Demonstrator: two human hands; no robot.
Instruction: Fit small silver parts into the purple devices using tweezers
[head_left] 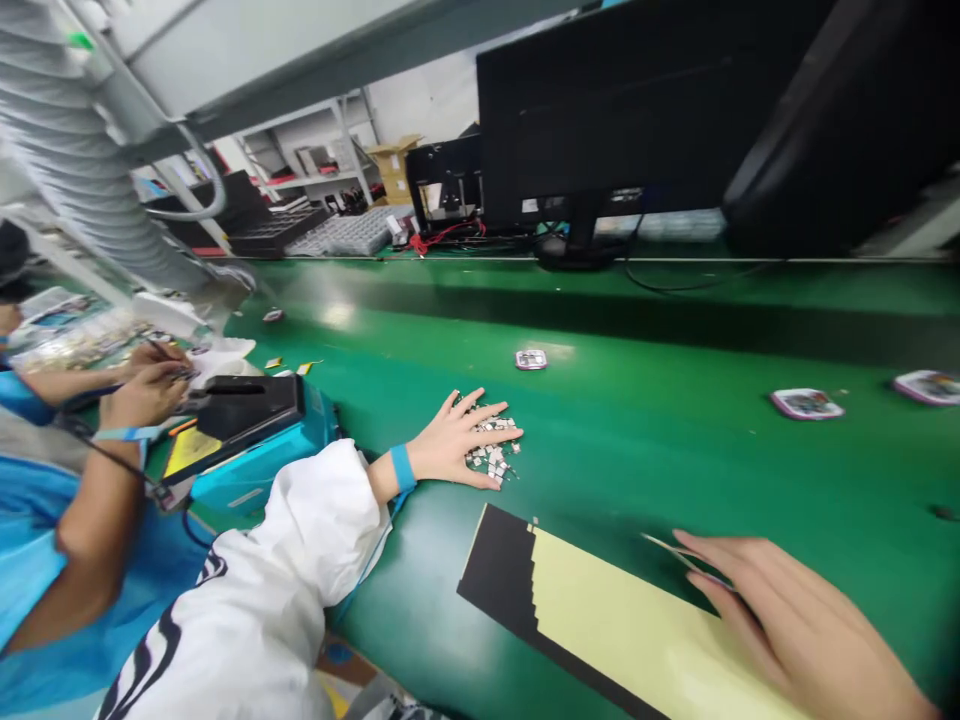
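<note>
My left hand, with a blue band at the wrist, lies with fingers spread over a pile of small whitish parts on the green bench. The parts show between and beyond its fingers; their exact kind is too small to tell. My right hand pinches a pair of tweezers, whose tips point left above the bench. Under and left of it lies a pale yellow sheet with a black area at its left end and a stepped border between the two. A tiny piece sits at the sheet's upper edge.
Left, a co-worker's hands work beside a blue and black box. Small pink-rimmed trays stand along the green bench, two at the right. A monitor stands behind; a ribbed duct hangs upper left.
</note>
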